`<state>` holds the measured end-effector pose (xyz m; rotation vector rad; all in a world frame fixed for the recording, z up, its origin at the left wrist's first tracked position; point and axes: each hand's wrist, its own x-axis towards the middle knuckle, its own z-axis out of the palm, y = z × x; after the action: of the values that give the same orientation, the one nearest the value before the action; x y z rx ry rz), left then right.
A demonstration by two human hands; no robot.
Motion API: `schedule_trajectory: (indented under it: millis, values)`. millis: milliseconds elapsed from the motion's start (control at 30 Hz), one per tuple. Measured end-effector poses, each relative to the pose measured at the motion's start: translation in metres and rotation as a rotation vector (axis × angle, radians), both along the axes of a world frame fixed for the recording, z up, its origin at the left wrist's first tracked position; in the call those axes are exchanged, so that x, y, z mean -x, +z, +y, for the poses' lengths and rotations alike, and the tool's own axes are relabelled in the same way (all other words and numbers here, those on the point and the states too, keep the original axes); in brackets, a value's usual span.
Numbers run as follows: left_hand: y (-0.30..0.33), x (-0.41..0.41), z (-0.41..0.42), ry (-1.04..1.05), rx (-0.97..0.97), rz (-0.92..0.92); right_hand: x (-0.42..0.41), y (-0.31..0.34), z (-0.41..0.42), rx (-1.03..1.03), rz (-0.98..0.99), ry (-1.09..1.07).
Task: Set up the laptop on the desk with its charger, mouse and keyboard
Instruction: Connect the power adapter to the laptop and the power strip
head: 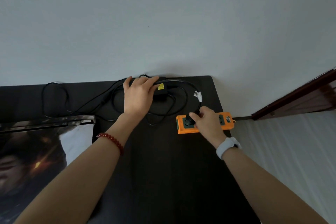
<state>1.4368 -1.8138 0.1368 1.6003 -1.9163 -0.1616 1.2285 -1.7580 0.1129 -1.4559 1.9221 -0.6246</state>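
Note:
The black charger brick (161, 91) with a yellow label lies at the back of the black desk (163, 169) by the wall. My left hand (139, 94) rests on it, fingers spread over its top. My right hand (205, 121) grips the charger's black plug (190, 118), which sits at a socket of the orange power strip (183, 129). A thick black cable (187, 82) arcs from brick to plug, with a white tag on it. The closed laptop (47, 125), its lid covered by a dark picture, lies at the left. Mouse and keyboard are out of view.
Thin black cable loops (54, 100) sprawl over the desk between laptop and brick. The pale wall (163, 23) runs right behind the desk. A dark wooden door (300, 96) and light floor are to the right of the desk edge.

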Motion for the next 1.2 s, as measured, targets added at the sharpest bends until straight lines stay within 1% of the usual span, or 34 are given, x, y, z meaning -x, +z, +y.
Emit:
schedule_trajectory:
  millis: [133,400,567,800,933,1033,1200]
  values:
    - [0.002,-0.013,0.0,-0.025,0.054,-0.127,-0.012,-0.009,0.014,0.105,0.168,0.072]
    - [0.003,-0.042,-0.003,-0.115,0.249,-0.339,-0.017,-0.017,0.025,0.226,0.341,0.091]
    - [-0.003,-0.054,-0.002,-0.144,0.259,-0.368,-0.022,-0.02,0.026,0.249,0.345,0.061]
    - [-0.008,-0.049,0.0,-0.14,0.197,-0.344,-0.022,-0.028,0.03,0.284,0.399,0.085]
    - [-0.01,-0.046,0.006,-0.138,0.088,-0.332,-0.017,-0.031,0.023,0.297,0.409,0.125]
    - [-0.009,-0.044,0.023,-0.098,-0.101,-0.305,-0.017,-0.032,0.022,0.299,0.402,0.127]
    - [-0.017,-0.055,0.079,0.087,-0.384,-0.221,-0.027,-0.03,0.031,0.137,0.442,0.095]
